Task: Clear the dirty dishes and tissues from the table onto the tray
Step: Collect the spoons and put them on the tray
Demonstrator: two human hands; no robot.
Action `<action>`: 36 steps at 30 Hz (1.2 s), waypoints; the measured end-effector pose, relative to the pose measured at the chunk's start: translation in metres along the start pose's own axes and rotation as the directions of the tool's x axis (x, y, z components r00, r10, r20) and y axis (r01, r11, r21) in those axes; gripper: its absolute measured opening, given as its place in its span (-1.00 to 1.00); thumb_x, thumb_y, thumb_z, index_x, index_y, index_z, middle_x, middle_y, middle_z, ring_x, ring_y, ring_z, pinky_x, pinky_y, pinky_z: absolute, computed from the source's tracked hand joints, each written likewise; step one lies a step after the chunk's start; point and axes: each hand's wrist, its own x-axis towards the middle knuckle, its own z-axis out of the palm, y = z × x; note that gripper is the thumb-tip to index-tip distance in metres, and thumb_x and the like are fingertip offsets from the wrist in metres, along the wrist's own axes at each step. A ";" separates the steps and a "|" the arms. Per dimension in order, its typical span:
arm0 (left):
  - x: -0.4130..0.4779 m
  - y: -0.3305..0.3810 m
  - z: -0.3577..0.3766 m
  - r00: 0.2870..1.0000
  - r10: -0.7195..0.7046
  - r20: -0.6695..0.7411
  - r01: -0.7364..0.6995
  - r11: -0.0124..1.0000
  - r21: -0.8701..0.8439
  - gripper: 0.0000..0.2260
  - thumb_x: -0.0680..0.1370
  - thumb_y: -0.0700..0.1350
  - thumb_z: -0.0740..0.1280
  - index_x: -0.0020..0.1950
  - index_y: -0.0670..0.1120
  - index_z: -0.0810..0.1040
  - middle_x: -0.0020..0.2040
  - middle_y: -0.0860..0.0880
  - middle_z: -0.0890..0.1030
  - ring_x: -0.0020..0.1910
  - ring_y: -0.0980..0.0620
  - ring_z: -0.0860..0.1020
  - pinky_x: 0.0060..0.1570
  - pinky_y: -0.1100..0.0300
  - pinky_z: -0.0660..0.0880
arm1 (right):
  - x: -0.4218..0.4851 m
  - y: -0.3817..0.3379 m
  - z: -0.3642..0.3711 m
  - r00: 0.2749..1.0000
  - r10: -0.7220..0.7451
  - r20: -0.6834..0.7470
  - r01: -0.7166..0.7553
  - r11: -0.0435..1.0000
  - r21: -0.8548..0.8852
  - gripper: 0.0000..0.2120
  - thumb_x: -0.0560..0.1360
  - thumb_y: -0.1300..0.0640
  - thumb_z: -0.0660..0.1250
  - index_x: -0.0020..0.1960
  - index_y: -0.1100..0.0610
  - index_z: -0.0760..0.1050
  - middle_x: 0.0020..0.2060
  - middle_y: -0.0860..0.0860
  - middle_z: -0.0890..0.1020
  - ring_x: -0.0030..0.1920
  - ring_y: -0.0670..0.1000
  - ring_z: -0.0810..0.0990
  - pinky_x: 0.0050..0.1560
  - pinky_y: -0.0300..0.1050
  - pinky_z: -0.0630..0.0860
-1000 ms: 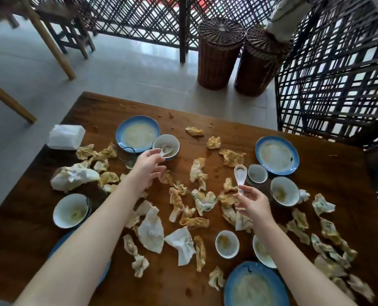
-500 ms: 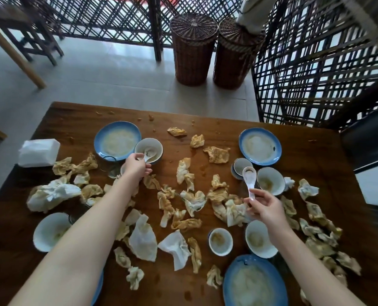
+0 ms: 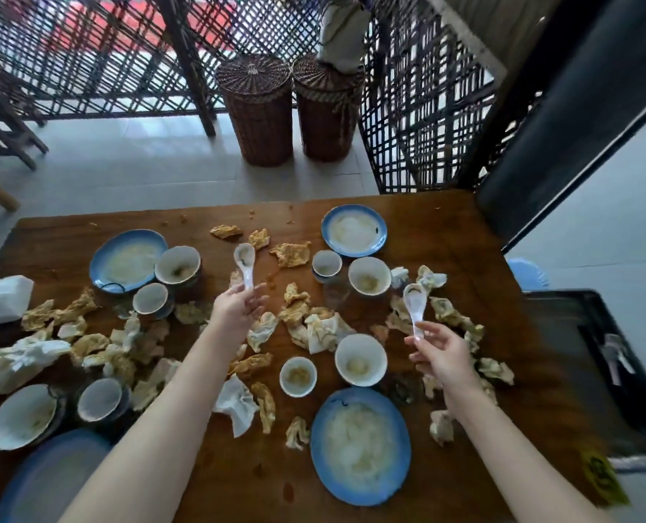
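Through the head camera, the left grip (image 3: 238,311) pinches the handle of a white spoon (image 3: 245,263) and holds it up over the counter (image 3: 464,235). The right grip (image 3: 442,352) pinches a second white spoon (image 3: 414,302) the same way. Both spoons are in the air above the mess. The black tray (image 3: 562,326) sits just off the right side of the counter, near the right grip. White bowls (image 3: 359,358), blue plates (image 3: 361,443) and crumpled tissues (image 3: 234,403) lie all over the counter. I think this step is clearing the spoons. Next, both spoons should go right, into the tray, and be put down softly.
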 end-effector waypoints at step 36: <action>-0.201 -0.470 0.499 0.792 -0.446 0.417 0.106 0.774 0.625 -0.77 0.54 -0.43 0.24 0.19 -0.31 0.45 -0.21 -0.17 0.54 -0.44 0.06 0.62 -0.38 0.35 0.56 | 0.006 0.168 -0.567 0.826 0.340 -0.449 -0.231 0.931 0.281 -0.82 0.54 0.35 0.25 0.05 0.12 0.49 -0.20 0.08 0.64 -0.47 -0.10 0.52 -0.43 -0.26 0.41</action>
